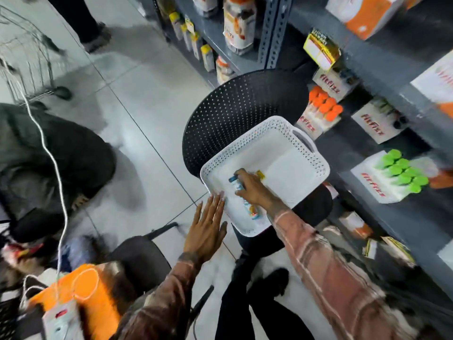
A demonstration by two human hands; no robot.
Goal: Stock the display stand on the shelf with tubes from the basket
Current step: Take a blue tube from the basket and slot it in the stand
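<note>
A white perforated basket [304, 153] rests on a black office chair [235, 111] beside the shelf. Inside it my right hand [252, 186] closes around a blue-capped tube [236, 182]. A second tube with an orange and blue label [253, 211] lies beneath my wrist, and something yellow [260, 174] shows just past my fingers. My left hand [207, 229] hovers flat with fingers spread at the basket's near left corner. On the shelf stand white display stands: one filled with green-capped tubes [402, 173], one with orange-capped tubes [323, 106].
Grey metal shelving [382, 57] runs along the right with boxes and bottles. A second dark chair [139, 256] stands near my left arm. Bags and an orange box [81, 290] lie at lower left. A wire cart [27, 57] and a person's legs [81, 18] are at the upper left.
</note>
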